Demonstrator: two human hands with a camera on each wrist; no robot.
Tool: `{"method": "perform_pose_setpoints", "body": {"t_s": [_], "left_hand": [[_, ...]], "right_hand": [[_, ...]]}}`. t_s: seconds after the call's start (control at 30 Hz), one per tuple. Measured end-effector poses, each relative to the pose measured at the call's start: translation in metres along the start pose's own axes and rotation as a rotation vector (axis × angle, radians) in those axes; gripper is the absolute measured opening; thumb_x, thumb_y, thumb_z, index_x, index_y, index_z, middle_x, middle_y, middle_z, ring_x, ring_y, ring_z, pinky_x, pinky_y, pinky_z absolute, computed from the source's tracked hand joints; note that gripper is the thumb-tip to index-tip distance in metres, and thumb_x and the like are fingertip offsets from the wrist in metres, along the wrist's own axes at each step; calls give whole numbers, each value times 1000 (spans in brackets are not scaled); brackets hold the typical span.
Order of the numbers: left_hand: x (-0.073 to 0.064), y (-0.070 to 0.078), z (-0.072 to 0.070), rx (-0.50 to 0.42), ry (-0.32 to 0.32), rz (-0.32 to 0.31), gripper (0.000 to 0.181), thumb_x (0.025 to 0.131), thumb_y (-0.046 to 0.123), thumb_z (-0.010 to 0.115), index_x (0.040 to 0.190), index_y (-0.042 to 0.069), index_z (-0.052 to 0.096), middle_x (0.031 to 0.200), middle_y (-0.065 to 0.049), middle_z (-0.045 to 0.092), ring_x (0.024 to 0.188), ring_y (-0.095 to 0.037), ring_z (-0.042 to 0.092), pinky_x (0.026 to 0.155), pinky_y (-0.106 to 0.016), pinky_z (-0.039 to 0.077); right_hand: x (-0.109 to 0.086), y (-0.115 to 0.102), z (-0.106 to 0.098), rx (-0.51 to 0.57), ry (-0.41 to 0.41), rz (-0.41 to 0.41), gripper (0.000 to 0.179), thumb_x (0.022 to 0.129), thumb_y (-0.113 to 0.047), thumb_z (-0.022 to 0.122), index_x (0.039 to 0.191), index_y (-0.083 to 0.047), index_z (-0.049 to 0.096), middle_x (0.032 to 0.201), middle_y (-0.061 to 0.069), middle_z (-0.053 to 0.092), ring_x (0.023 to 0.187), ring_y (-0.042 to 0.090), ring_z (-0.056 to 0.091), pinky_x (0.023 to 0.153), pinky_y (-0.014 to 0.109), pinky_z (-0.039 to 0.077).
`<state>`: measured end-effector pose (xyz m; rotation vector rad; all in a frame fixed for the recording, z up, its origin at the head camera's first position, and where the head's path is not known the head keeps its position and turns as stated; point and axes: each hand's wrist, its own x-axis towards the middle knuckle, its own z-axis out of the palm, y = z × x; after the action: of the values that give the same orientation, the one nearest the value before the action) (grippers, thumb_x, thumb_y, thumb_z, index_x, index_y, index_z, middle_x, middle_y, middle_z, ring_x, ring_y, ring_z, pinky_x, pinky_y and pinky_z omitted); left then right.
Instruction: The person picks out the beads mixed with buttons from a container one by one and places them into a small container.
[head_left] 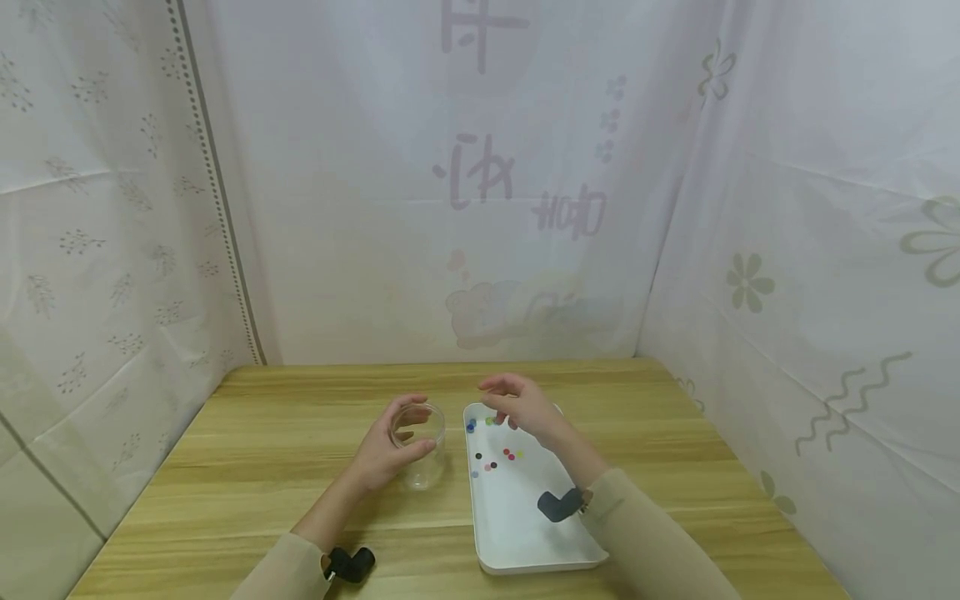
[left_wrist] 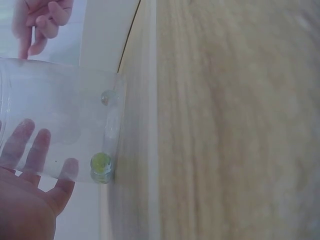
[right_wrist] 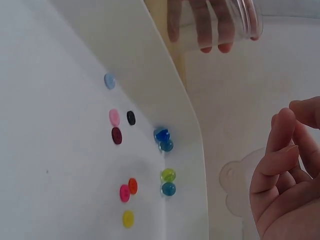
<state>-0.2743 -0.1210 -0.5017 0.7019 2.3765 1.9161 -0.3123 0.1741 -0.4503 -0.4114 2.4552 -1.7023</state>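
Note:
My left hand (head_left: pixel 386 450) holds a clear plastic jar (head_left: pixel 422 462), its mouth facing up, near the left side of a white tray (head_left: pixel 517 517). Through the jar wall in the left wrist view, a yellow-green marble (left_wrist: pixel 101 162) and a clear marble (left_wrist: pixel 107 97) show at its bottom. My right hand (head_left: pixel 525 408) hovers over the tray's far end, fingers loosely bent, thumb tip close to the index finger; nothing shows between them. Blue marbles (right_wrist: pixel 162 135), a green marble (right_wrist: pixel 169 175) and a teal marble (right_wrist: pixel 168 189) lie along the tray wall.
Several small buttons lie on the tray floor, among them a yellow button (right_wrist: pixel 128 219), a pink button (right_wrist: pixel 114 117) and a black button (right_wrist: pixel 131 118). The wooden table (head_left: pixel 300 417) is bounded by a patterned white curtain (head_left: pixel 360 208) at the back and sides.

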Motion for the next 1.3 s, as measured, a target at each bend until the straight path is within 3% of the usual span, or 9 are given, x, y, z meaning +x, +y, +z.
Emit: {"method": "perform_pose_setpoints", "body": {"t_s": [0.3, 0.7, 0.93, 1.3], "left_hand": [[0, -1, 0, -3, -7, 4, 66, 99, 19, 81, 156, 18, 48, 154, -29, 58, 147, -44, 53, 121, -70, 43], [-1, -2, 1, -14, -11, 16, 67, 100, 18, 80, 158, 17, 48, 154, -31, 57, 147, -45, 53, 121, -71, 42], [-1, -1, 1, -17, -11, 15, 67, 100, 18, 80, 158, 16, 47, 154, -30, 57, 147, -45, 53, 121, -72, 42], [0, -1, 1, -16, -6, 11, 66, 99, 18, 81, 157, 17, 48, 153, -26, 60, 146, -44, 54, 121, -71, 42]], "right_hand": [[2, 19, -10, -9, 31, 22, 27, 106, -19, 72, 132, -11, 72, 123, 29, 68, 77, 20, 63, 60, 23, 47], [0, 27, -17, -60, 68, 66, 31, 107, -22, 71, 136, -11, 72, 125, 28, 72, 78, 21, 66, 63, 26, 49], [2, 33, -13, -73, 49, 94, 28, 105, -25, 73, 131, -15, 74, 121, 24, 73, 80, 24, 69, 68, 32, 53], [7, 37, 1, -91, 4, 91, 28, 105, -21, 72, 131, -9, 74, 114, 23, 75, 77, 18, 66, 64, 26, 50]]}}
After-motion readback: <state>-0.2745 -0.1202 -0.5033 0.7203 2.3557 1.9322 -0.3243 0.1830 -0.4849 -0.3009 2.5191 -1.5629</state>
